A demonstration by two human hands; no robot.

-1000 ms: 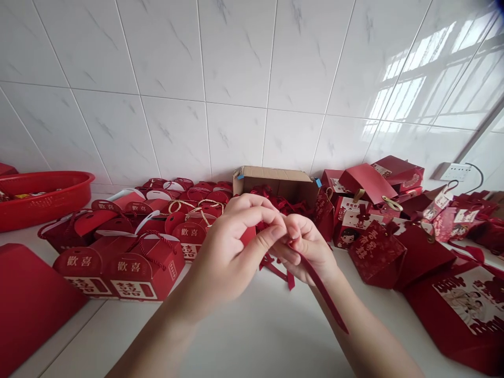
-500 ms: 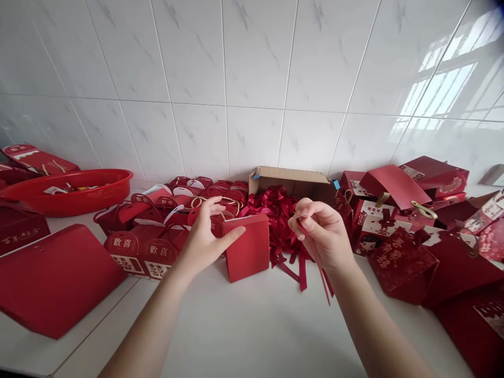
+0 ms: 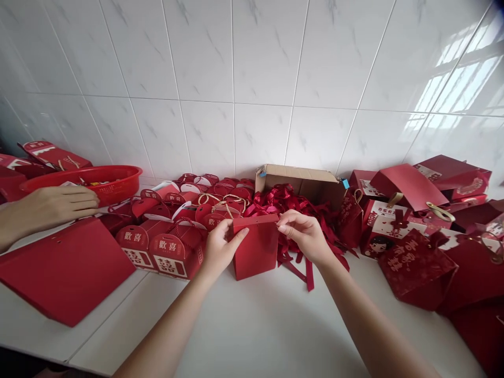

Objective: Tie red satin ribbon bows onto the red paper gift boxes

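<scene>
A small red paper box [image 3: 255, 254] stands upright on the white counter, two small holes near its top edge. My left hand [image 3: 222, 247] is closed on the box's upper left side, thumb on the front. Close by the top right corner, my right hand [image 3: 303, 233] pinches a thin red ribbon, now almost wholly hidden by fingers and box. Behind the box lies a heap of dark red satin ribbons [image 3: 309, 210], spilling out of a cardboard carton [image 3: 311, 173].
Rows of red gift boxes [image 3: 169, 252] stand left of centre. Another person's hand [image 3: 65, 207] is by the red plastic basket [image 3: 118, 184], above a large red box [image 3: 71, 273]. More red gift boxes [image 3: 417, 262] crowd the right side. A tiled wall [image 3: 263, 52] closes the back.
My left hand has closed on the red box. My right hand has come left to its top corner with the ribbon. Another person's hand has appeared at the left.
</scene>
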